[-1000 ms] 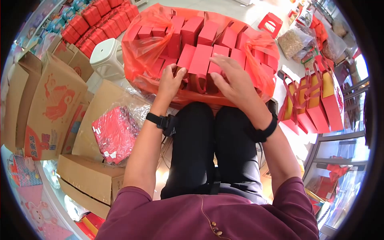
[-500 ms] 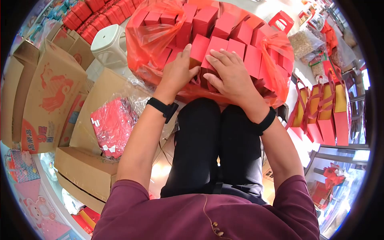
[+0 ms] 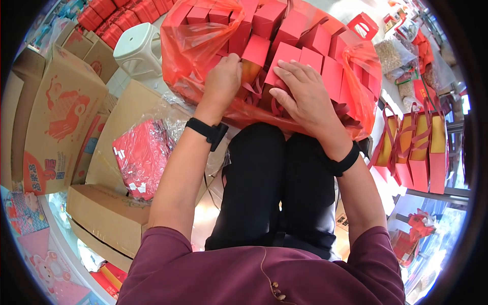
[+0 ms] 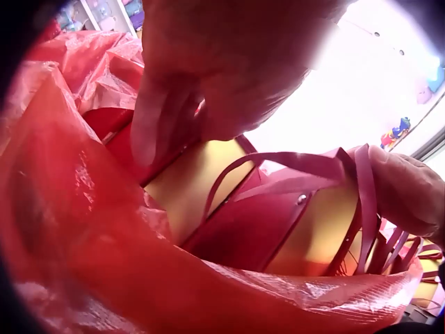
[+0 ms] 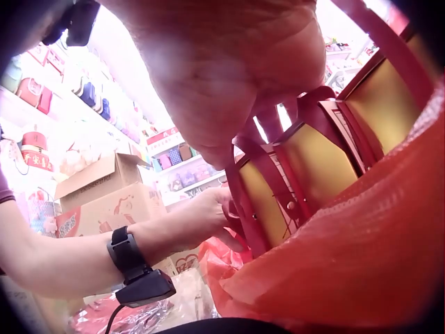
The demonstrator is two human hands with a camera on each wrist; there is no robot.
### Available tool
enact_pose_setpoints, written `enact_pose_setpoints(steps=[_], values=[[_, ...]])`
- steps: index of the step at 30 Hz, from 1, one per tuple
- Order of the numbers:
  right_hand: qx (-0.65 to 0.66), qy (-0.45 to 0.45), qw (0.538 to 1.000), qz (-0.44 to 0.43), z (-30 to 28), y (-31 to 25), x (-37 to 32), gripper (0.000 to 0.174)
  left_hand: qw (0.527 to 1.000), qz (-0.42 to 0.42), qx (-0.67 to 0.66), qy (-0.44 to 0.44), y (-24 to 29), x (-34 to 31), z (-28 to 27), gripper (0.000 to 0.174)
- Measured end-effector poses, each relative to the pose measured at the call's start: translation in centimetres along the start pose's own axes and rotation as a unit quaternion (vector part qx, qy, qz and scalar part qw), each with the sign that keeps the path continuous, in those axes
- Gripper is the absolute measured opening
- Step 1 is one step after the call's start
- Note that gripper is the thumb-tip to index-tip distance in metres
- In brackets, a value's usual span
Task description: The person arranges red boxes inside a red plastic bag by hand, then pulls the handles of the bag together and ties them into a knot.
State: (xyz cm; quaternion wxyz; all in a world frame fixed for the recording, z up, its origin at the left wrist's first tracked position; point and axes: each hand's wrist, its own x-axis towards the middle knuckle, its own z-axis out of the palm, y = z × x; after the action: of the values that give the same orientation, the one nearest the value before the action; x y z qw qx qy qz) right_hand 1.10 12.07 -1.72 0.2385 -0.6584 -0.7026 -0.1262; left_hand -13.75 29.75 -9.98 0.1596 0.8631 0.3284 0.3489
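Many red gift boxes with gold sides and dark red ribbon handles stand packed in a red plastic bag (image 3: 185,61) before the person's knees. The left hand (image 3: 222,84) curls its fingers at the left edge of one red gift box (image 3: 255,51), whose gold side faces the person. In the left wrist view its fingers reach down along a dark red panel beside the gold side (image 4: 201,181). On the neighbouring box (image 3: 285,52) rests the right hand (image 3: 305,99), fingers extended over the top, thumb near a ribbon handle (image 5: 268,174). The hands partly hide both boxes.
Cardboard boxes (image 3: 61,117) stand at the left, beside a plastic-wrapped red bundle (image 3: 142,157). A white stool (image 3: 136,48) is behind them. More red and gold gift boxes (image 3: 419,168) stand at the right, with a red stool (image 3: 362,26) farther back.
The right hand has come down from above onto the boxes. The left hand has shifted along the near box, whose gold side now shows. The head view has tilted slightly.
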Motion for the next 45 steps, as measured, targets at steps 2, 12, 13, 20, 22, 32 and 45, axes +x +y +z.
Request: enact_pose_setpoints(steps=[2, 12, 13, 20, 22, 32, 45], values=[[0.004, -0.001, 1.0, 0.001, 0.0, 0.1, -0.1, 0.047, 0.997, 0.014, -0.006, 0.071, -1.6, 0.1, 0.4, 0.017], [0.027, -0.003, 0.999, 0.022, -0.4, 0.0, 0.2, 0.047, 0.967, -0.092, -0.144, 0.191, 1.1, 0.6, -9.9, 0.012], [0.03, -0.003, 0.999, 0.025, -0.4, 0.0, 0.3, 0.047, 0.968, -0.079, -0.141, 0.191, 1.3, 0.4, -9.9, 0.012], [0.086, 0.009, 0.994, 0.071, -0.5, -0.3, 0.5, 0.051, 0.969, -0.087, -0.193, 0.131, 2.5, -2.1, -4.7, 0.012], [0.147, 0.015, 0.983, 0.109, -0.8, -0.6, 1.0, 0.052, 0.981, -0.02, -0.128, 0.143, 3.4, -2.3, -4.5, 0.009], [0.04, 0.0, 0.999, -0.016, 0.2, -1.7, 2.6, 0.059, 0.983, 0.064, -0.122, 0.125, 4.6, -4.4, -4.3, 0.011], [0.126, 0.086, 0.987, 0.039, 0.6, -1.6, 3.6, 0.061, 0.97, 0.01, -0.162, 0.18, 3.0, -1.8, -3.7, 0.008]])
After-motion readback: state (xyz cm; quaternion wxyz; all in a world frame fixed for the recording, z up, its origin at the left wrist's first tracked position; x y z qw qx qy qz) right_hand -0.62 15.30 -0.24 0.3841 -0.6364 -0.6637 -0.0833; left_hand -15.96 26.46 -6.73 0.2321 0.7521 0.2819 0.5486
